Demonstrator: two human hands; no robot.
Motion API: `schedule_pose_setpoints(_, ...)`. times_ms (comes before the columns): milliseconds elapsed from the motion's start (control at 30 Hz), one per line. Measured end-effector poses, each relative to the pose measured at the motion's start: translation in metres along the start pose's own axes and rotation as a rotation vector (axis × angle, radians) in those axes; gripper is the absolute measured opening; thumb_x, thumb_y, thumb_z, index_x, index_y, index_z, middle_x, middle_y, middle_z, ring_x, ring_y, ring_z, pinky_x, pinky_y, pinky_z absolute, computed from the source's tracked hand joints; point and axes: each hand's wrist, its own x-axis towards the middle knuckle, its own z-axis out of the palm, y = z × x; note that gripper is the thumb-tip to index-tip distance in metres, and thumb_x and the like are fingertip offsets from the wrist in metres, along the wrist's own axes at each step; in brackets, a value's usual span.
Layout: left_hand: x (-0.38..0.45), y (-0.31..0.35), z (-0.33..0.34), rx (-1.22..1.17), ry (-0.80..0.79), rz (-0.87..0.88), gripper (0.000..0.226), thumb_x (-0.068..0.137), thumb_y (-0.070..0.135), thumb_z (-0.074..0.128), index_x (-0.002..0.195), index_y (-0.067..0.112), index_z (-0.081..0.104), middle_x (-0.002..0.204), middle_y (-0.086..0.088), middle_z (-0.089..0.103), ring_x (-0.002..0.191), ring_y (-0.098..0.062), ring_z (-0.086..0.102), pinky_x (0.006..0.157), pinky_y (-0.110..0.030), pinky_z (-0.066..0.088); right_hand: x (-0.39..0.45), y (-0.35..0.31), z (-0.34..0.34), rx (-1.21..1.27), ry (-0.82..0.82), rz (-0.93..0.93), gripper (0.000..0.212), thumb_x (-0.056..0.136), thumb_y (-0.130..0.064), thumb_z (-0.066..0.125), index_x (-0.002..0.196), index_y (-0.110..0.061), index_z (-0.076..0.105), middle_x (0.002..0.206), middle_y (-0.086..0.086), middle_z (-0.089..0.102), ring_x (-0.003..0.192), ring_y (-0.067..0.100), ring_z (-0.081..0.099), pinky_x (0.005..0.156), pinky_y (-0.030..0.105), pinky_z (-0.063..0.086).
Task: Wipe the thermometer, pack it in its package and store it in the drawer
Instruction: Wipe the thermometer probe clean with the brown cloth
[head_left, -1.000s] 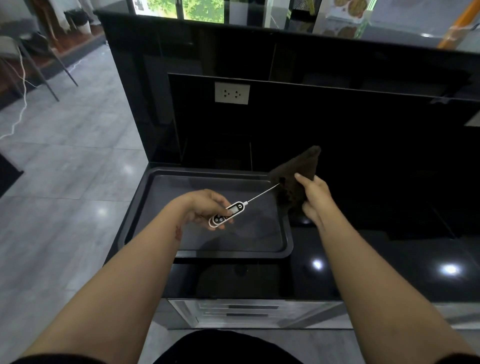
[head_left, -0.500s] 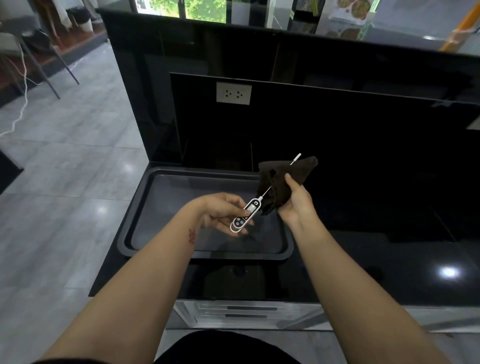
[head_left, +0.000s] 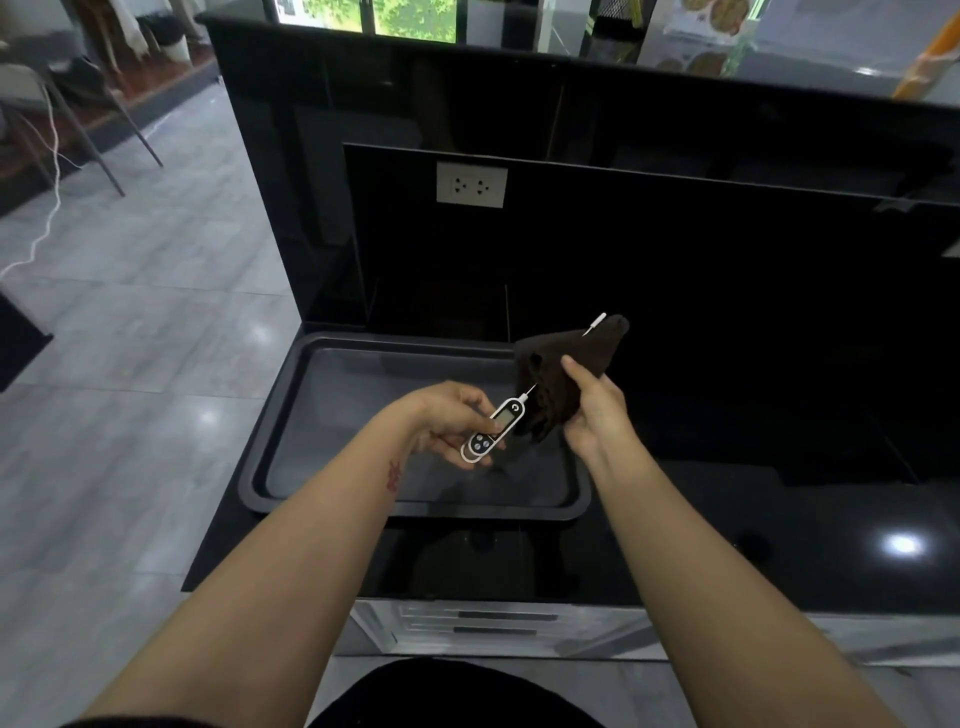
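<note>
Left hand (head_left: 451, 422) closed around white body of thermometer (head_left: 492, 430), thumb on top near display, buttons toward the wrist. Probe angled up and away to the right, running into dark brown cloth (head_left: 560, 378); probe tip poking out past cloth's far upper edge. Right hand (head_left: 597, 410) pinching the cloth around the middle of the probe, thumb on top, fingers hidden behind the folds. Hands close together, just apart, both held in the air over a dark rectangular tray (head_left: 415, 506). Tray below and mostly left of the hands, sitting on a glossy black counter (head_left: 779, 545). White wall socket (head_left: 471, 185) well beyond the hands on a black back panel. Drawer front (head_left: 483, 623) with dark slot handles below the forearms, under the counter edge, closed. Grey tiled floor (head_left: 130, 364) off to the left of the left arm.
</note>
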Motion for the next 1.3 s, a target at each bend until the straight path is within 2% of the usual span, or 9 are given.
schedule_pose_setpoints(133, -0.001, -0.001, 0.000, 0.010, -0.010, -0.006, 0.006, 0.095, 0.015, 0.063, 0.100, 0.013, 0.061, 0.104, -0.014, 0.076, 0.087, -0.029, 0.073, 0.076, -0.039, 0.061, 0.007, -0.008, 0.001, 0.090, 0.055, -0.023, 0.022, 0.090, -0.005, 0.067, 0.112, -0.007, 0.067, 0.117, 0.020, 0.069, 0.107, 0.032, 0.068, 0.096, 0.048, 0.053)
schedule_pose_setpoints(300, 0.004, -0.003, 0.006, -0.035, 0.049, 0.022, 0.012, 0.093, 0.016, 0.066, 0.102, 0.012, 0.061, 0.098, -0.014, 0.075, 0.077, -0.024, 0.073, 0.076, -0.039, 0.061, -0.005, 0.010, 0.001, -0.058, -0.009, -0.020, 0.033, 0.091, -0.006, 0.066, 0.124, -0.004, 0.064, 0.108, 0.012, 0.072, 0.098, 0.024, 0.070, 0.086, 0.034, 0.056)
schedule_pose_setpoints(467, 0.010, -0.007, 0.017, -0.110, 0.087, 0.054, 0.010, 0.091, 0.015, 0.068, 0.099, 0.012, 0.062, 0.088, -0.012, 0.070, 0.080, -0.027, 0.073, 0.083, -0.045, 0.060, -0.004, 0.004, -0.010, -0.146, 0.000, -0.041, 0.027, 0.090, -0.006, 0.067, 0.117, -0.005, 0.067, 0.109, 0.015, 0.072, 0.102, 0.030, 0.070, 0.094, 0.042, 0.054)
schedule_pose_setpoints(633, 0.014, -0.006, 0.033, -0.270, 0.076, 0.085, 0.013, 0.092, 0.013, 0.067, 0.102, 0.009, 0.059, 0.095, -0.017, 0.068, 0.089, -0.035, 0.072, 0.083, -0.048, 0.059, -0.005, -0.007, -0.030, -0.170, 0.010, -0.019, 0.031, 0.091, -0.007, 0.066, 0.121, -0.002, 0.064, 0.110, 0.018, 0.071, 0.099, 0.030, 0.070, 0.083, 0.038, 0.058)
schedule_pose_setpoints(733, 0.015, -0.004, 0.039, -0.333, 0.047, 0.079, 0.009, 0.092, 0.011, 0.067, 0.096, 0.010, 0.059, 0.091, -0.015, 0.067, 0.092, -0.036, 0.071, 0.083, -0.048, 0.059, -0.005, -0.013, -0.050, -0.262, 0.020, 0.007, 0.040, 0.090, -0.016, 0.070, 0.126, -0.004, 0.057, 0.111, 0.017, 0.071, 0.096, 0.028, 0.072, 0.068, 0.033, 0.059)
schedule_pose_setpoints(900, 0.023, 0.002, 0.054, -0.299, 0.113, 0.074, 0.004, 0.091, 0.009, 0.067, 0.092, 0.011, 0.064, 0.083, -0.008, 0.068, 0.073, -0.019, 0.068, 0.075, -0.038, 0.061, -0.011, -0.023, -0.077, -0.453, 0.035, -0.016, 0.040, 0.092, -0.036, 0.066, 0.123, -0.016, 0.051, 0.110, 0.009, 0.067, 0.098, 0.024, 0.068, 0.076, 0.035, 0.058)
schedule_pose_setpoints(1033, 0.029, 0.009, 0.062, -0.298, 0.174, 0.071, 0.016, 0.091, 0.005, 0.065, 0.103, 0.014, 0.061, 0.081, -0.006, 0.068, 0.062, -0.013, 0.064, 0.056, -0.026, 0.055, -0.009, -0.025, -0.100, -0.710, 0.071, -0.090, 0.037, 0.096, -0.046, 0.057, 0.118, -0.017, 0.052, 0.109, 0.006, 0.063, 0.095, 0.018, 0.064, 0.071, 0.028, 0.052)
schedule_pose_setpoints(1200, 0.034, 0.009, 0.065, -0.313, 0.176, 0.054, 0.023, 0.090, 0.002, 0.065, 0.107, 0.016, 0.058, 0.089, -0.009, 0.070, 0.069, -0.018, 0.066, 0.075, -0.037, 0.058, 0.002, -0.015, -0.137, -1.189, 0.168, -0.115, 0.041, 0.098, -0.048, 0.050, 0.118, -0.012, 0.054, 0.109, 0.010, 0.063, 0.096, 0.026, 0.061, 0.072, 0.034, 0.045)
schedule_pose_setpoints(1300, 0.034, 0.008, 0.066, -0.329, 0.167, 0.037, 0.022, 0.090, 0.003, 0.066, 0.104, 0.017, 0.056, 0.089, -0.009, 0.071, 0.071, -0.018, 0.068, 0.073, -0.038, 0.060, 0.002, -0.006, -0.149, -1.565, 0.263, -0.175, 0.048, 0.097, -0.048, 0.050, 0.127, -0.011, 0.050, 0.120, 0.014, 0.059, 0.107, 0.033, 0.058, 0.083, 0.042, 0.048)
